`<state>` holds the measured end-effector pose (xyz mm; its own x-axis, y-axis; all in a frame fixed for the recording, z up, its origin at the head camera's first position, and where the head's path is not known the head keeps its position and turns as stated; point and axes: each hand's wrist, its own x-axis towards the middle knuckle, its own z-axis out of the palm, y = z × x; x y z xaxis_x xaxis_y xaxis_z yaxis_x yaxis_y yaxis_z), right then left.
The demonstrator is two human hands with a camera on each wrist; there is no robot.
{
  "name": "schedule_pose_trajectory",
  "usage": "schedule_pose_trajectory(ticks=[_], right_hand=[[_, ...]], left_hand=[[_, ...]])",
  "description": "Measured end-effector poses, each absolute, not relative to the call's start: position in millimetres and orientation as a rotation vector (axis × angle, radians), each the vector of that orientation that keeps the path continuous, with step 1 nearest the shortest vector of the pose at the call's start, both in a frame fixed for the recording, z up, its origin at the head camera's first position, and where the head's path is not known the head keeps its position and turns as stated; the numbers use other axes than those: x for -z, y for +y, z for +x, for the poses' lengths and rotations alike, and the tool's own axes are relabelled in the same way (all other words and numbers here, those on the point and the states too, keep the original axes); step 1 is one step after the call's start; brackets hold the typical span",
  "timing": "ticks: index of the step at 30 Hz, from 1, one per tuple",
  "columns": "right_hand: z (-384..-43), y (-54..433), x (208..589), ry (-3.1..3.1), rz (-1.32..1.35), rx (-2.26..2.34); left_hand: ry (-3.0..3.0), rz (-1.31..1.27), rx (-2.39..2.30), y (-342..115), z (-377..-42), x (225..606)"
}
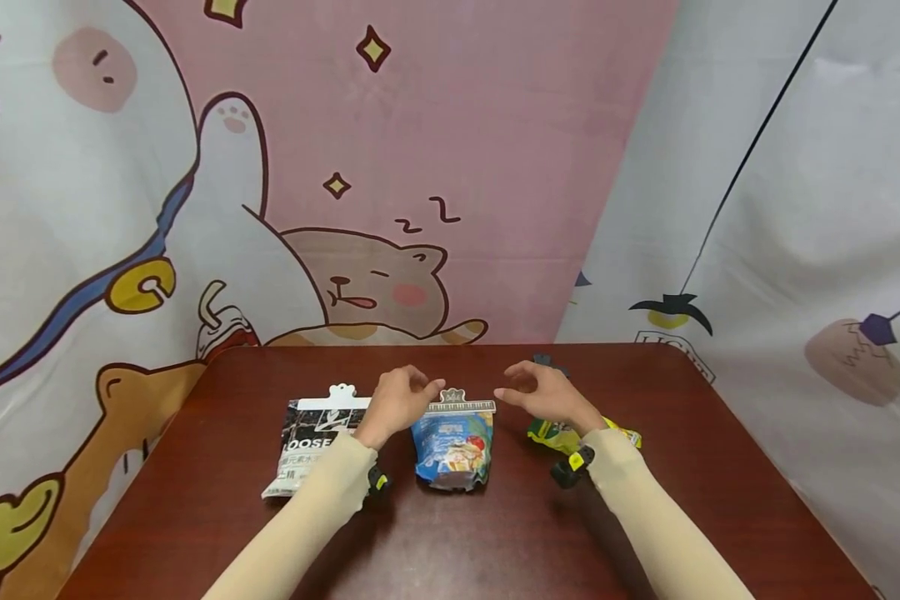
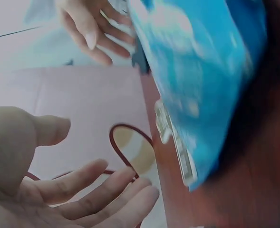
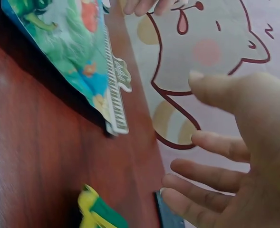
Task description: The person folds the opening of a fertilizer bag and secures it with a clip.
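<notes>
A blue food bag (image 1: 453,450) with a picture on its front lies in the middle of the table, its top edge held in a long striped clip (image 1: 461,407). My left hand (image 1: 399,402) hovers by the clip's left end, fingers apart and loosely bent. On the other side my right hand (image 1: 546,392) hangs in the air, its thumb and fingers spread with nothing between them. Both wrist views show bare, parted fingers near the blue bag (image 2: 197,71) and the clip (image 3: 115,85), without contact.
A black and white bag (image 1: 303,450) with a white clip (image 1: 337,402) lies to the left. Partly behind the right arm is a yellow and green bag (image 1: 551,435), with a dark clip (image 1: 543,361) near it. A printed cloth (image 1: 510,167) hangs behind the table (image 1: 480,550).
</notes>
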<state>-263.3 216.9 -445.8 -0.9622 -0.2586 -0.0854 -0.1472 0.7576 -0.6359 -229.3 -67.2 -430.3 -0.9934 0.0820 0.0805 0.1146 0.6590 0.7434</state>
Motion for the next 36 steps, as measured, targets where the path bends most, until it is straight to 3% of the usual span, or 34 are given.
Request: schedule_pose_trajectory(ticks=[10,21,36], right_hand=[[-259,252,429,2.789,-0.442,0.861],[-257,296,426,2.613,-0.229,1.017],[-276,334,442,2.506,-0.118,1.07]], left_hand=[[-2.615,-0.233,1.603,-33,-199,425],[-2.541,-0.167,1.989,16,-175,419],[-2.114,0.205,2.866,74,-164,432]])
